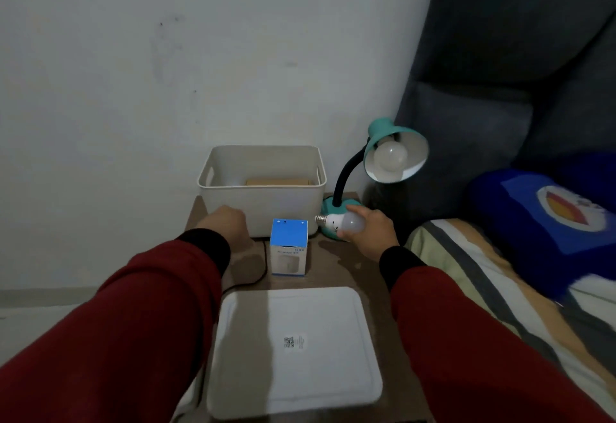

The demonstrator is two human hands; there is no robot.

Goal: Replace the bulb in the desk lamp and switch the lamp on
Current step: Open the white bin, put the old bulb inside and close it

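Bin (263, 212) behind box (288, 247), lamp (376, 169) right

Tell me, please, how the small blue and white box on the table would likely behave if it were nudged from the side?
The box looks like thin card, so it is probably light and would slide easily on the smooth table. It stands upright on a small base, taller than wide, so a push near the top might tip it. The black cord beside it could snag it.

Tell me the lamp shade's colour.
Teal outside, white inside: the metal desk lamp shade, seen in the head view.

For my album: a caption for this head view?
Right hand holds a loose bulb beside the teal lamp.
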